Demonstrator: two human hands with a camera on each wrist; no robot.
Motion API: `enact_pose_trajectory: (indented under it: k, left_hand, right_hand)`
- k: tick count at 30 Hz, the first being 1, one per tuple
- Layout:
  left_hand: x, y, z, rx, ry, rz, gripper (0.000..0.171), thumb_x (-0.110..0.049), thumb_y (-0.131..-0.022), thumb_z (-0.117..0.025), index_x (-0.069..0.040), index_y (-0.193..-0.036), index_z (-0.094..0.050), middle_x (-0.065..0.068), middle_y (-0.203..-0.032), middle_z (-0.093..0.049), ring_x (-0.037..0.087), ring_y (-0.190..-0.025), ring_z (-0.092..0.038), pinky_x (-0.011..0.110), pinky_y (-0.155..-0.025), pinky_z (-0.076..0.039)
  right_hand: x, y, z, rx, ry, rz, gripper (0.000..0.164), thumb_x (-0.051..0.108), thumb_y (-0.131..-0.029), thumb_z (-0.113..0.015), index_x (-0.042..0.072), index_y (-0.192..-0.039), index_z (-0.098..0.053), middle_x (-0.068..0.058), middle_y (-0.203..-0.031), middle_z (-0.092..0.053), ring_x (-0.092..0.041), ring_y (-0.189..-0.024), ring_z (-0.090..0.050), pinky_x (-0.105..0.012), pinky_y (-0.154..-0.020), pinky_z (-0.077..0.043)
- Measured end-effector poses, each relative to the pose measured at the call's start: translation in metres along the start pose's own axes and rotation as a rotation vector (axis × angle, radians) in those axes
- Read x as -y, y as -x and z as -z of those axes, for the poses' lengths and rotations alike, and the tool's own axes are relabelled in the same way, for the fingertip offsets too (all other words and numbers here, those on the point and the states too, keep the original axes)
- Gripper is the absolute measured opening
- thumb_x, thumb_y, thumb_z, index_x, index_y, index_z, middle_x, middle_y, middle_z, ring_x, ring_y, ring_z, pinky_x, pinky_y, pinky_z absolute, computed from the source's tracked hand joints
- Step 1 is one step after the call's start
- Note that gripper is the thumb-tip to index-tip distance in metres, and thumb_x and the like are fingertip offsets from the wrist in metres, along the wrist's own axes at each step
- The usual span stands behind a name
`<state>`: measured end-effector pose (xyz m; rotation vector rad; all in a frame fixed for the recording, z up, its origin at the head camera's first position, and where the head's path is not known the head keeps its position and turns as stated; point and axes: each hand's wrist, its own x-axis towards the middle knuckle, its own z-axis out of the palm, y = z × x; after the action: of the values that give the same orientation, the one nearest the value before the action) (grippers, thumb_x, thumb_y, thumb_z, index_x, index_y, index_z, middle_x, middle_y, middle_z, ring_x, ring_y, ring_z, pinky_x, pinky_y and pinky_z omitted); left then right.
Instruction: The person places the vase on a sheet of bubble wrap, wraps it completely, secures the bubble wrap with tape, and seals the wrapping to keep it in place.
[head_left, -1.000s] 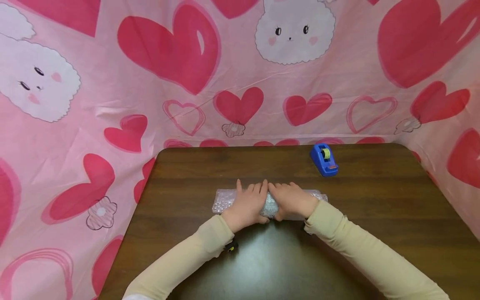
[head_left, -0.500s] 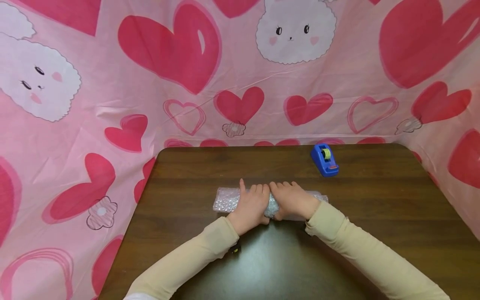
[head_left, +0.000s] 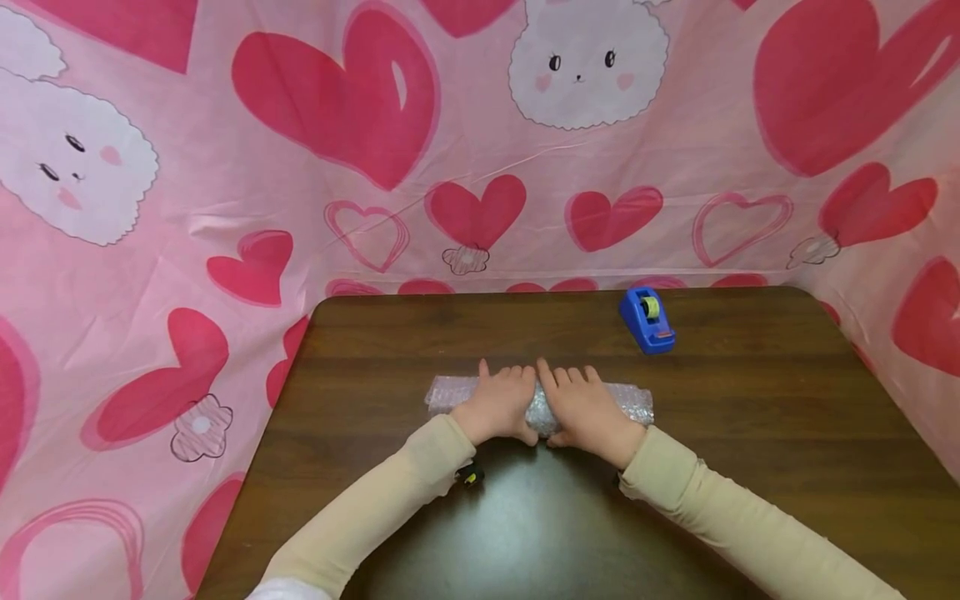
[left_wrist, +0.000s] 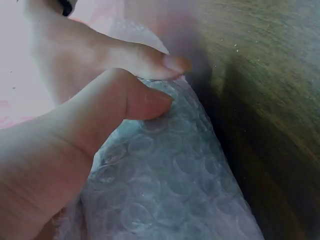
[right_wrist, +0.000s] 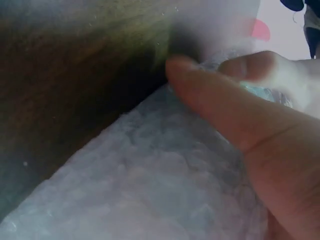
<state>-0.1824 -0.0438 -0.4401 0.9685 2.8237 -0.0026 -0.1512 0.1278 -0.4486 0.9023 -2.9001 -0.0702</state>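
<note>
A long bundle of bubble wrap (head_left: 538,412), rolled up and bluish in the middle, lies crosswise on the table. My left hand (head_left: 498,406) grips it just left of the middle, fingers over the top and thumb on the near side. Right beside it my right hand (head_left: 591,417) holds the roll the same way, its index finger pointing away from me. The left wrist view shows the left thumb (left_wrist: 135,100) pressing the bubbled surface, close to the right thumb. In the right wrist view the wrap (right_wrist: 150,175) fills the lower part. What is inside the roll is hidden.
A blue tape dispenser (head_left: 647,321) with a yellowish roll stands toward the back right of the brown wooden table (head_left: 735,350). A pink cloth with hearts (head_left: 480,208) hangs behind and along the sides. Flattened wrap ends stick out past both hands.
The right hand has turned and shifted slightly toward me on the roll, its index finger now straighter. The left hand has moved slightly right. More of the wrap's right end shows.
</note>
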Motion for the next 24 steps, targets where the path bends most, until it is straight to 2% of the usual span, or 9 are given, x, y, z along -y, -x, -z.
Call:
enact_pose_trajectory:
  k: [4, 7, 10, 13, 15, 18, 21, 24]
  left_hand:
    - [0.002, -0.002, -0.001, 0.003, 0.042, 0.009, 0.089, -0.051, -0.073, -0.088, -0.003, -0.139, -0.053, 0.013, -0.125, -0.067, 0.031, -0.115, -0.066, 0.074, -0.104, -0.039]
    - [0.002, -0.001, -0.003, -0.014, 0.057, 0.012, 0.097, -0.056, -0.073, -0.089, -0.003, -0.143, -0.049, 0.013, -0.129, -0.067, 0.031, -0.117, -0.065, 0.073, -0.106, -0.038]
    - [0.003, 0.002, -0.006, -0.052, 0.056, 0.009, 0.108, -0.063, -0.069, -0.090, -0.002, -0.147, -0.047, 0.014, -0.132, -0.066, 0.031, -0.119, -0.065, 0.072, -0.107, -0.038]
    - [0.005, 0.005, -0.010, -0.102, 0.031, 0.002, 0.111, -0.066, -0.066, -0.091, -0.001, -0.146, -0.048, 0.014, -0.130, -0.067, 0.030, -0.118, -0.065, 0.068, -0.107, -0.041]
    - [0.006, 0.006, -0.014, -0.140, 0.002, -0.009, 0.105, -0.065, -0.068, -0.090, -0.002, -0.142, -0.051, 0.012, -0.125, -0.068, 0.027, -0.115, -0.066, 0.061, -0.104, -0.047]
    - [0.006, 0.006, -0.019, -0.205, -0.027, -0.025, 0.089, -0.061, -0.071, -0.088, -0.004, -0.131, -0.056, 0.009, -0.113, -0.069, 0.024, -0.103, -0.067, 0.048, -0.090, -0.055]
    - [0.006, 0.007, -0.023, -0.252, -0.035, -0.028, 0.078, -0.057, -0.071, -0.087, -0.006, -0.122, -0.058, 0.007, -0.103, -0.067, 0.022, -0.093, -0.066, 0.041, -0.078, -0.054]
    - [0.005, 0.008, -0.024, -0.264, -0.028, -0.023, 0.077, -0.057, -0.071, -0.088, -0.006, -0.121, -0.058, 0.007, -0.104, -0.066, 0.022, -0.091, -0.065, 0.040, -0.075, -0.053]
  right_hand:
    - [-0.002, -0.003, -0.004, -0.005, -0.011, 0.006, 0.093, 0.048, -0.061, -0.099, -0.004, -0.124, -0.055, -0.019, -0.107, -0.066, -0.035, -0.093, -0.066, -0.052, -0.082, -0.053]
    - [-0.005, -0.007, -0.001, 0.031, -0.041, 0.006, 0.084, 0.044, -0.061, -0.099, -0.001, -0.117, -0.055, -0.017, -0.101, -0.064, -0.034, -0.090, -0.064, -0.052, -0.080, -0.053]
    - [-0.006, -0.010, 0.002, 0.060, -0.052, 0.013, 0.083, 0.043, -0.061, -0.098, 0.000, -0.117, -0.055, -0.017, -0.101, -0.065, -0.034, -0.091, -0.065, -0.053, -0.081, -0.053]
    - [-0.009, -0.013, 0.005, 0.079, -0.067, 0.018, 0.082, 0.041, -0.060, -0.098, 0.000, -0.117, -0.056, -0.016, -0.101, -0.065, -0.034, -0.093, -0.065, -0.053, -0.081, -0.053]
    - [-0.010, -0.015, 0.005, 0.095, -0.087, 0.014, 0.081, 0.039, -0.060, -0.098, 0.001, -0.116, -0.055, -0.016, -0.103, -0.064, -0.034, -0.094, -0.065, -0.054, -0.082, -0.052]
    - [-0.012, -0.016, 0.004, 0.111, -0.119, 0.003, 0.079, 0.037, -0.061, -0.098, 0.002, -0.117, -0.054, -0.016, -0.105, -0.064, -0.035, -0.097, -0.064, -0.056, -0.085, -0.052]
    - [-0.013, -0.015, 0.002, 0.103, -0.132, -0.004, 0.082, 0.036, -0.063, -0.098, 0.001, -0.122, -0.054, -0.017, -0.110, -0.064, -0.037, -0.100, -0.063, -0.058, -0.088, -0.051]
    - [-0.013, -0.013, 0.000, 0.101, -0.124, -0.008, 0.094, 0.039, -0.066, -0.098, -0.004, -0.136, -0.052, -0.020, -0.121, -0.064, -0.040, -0.108, -0.063, -0.061, -0.094, -0.049]
